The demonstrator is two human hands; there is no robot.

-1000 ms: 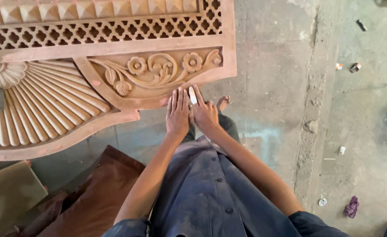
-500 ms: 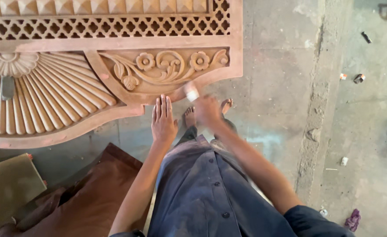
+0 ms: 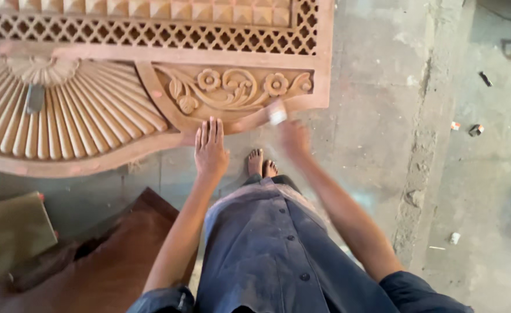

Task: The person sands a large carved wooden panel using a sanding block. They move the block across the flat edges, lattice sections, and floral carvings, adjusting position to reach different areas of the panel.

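Our carved wooden panel point(image 3: 151, 87) lies flat on the grey concrete floor point(image 3: 383, 116), with fan ribs, flower scrolls and lattice. Our left hand point(image 3: 210, 152) rests open, fingers on its lower edge. Our blurred right hand point(image 3: 293, 138) grips a small pale pad point(image 3: 277, 112) at that edge.

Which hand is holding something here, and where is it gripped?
The right hand pinches a small pale pad at its lower end, blurred. The left hand holds nothing, lying flat on the carved panel.
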